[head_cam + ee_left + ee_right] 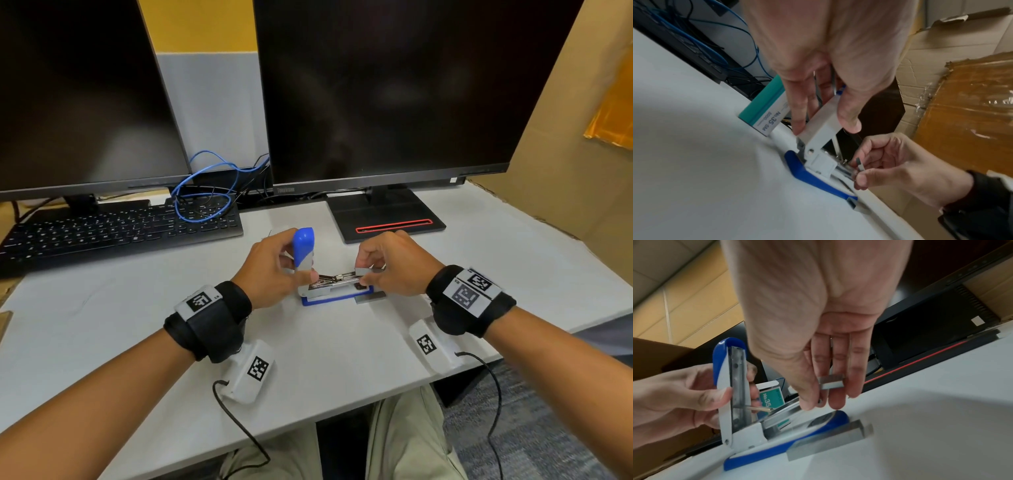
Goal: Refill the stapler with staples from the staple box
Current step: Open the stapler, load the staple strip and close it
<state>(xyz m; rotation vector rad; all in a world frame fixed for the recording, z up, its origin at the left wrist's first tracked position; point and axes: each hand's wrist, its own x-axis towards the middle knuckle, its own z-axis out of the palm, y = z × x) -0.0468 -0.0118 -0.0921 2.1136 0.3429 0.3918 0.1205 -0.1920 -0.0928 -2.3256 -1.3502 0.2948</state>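
Note:
A blue-and-white stapler (337, 297) stands on the white desk with its lid (303, 248) swung upright. My left hand (298, 267) grips that lid (822, 120) between thumb and fingers. My right hand (362, 272) pinches a short strip of staples (831, 382) just above the front end of the open metal magazine (785, 415). A longer staple strip (828, 441) lies on the desk against the stapler's blue base (777, 449). The teal-and-white staple box (766, 112) stands behind the stapler, mostly hidden by my hands in the head view.
A black keyboard (113, 226) lies at the back left under a looped blue cable (205, 192). Two dark monitors (394, 85) rise behind, and one's stand (387, 219) sits right behind my right hand. Cardboard (582, 102) walls the right side.

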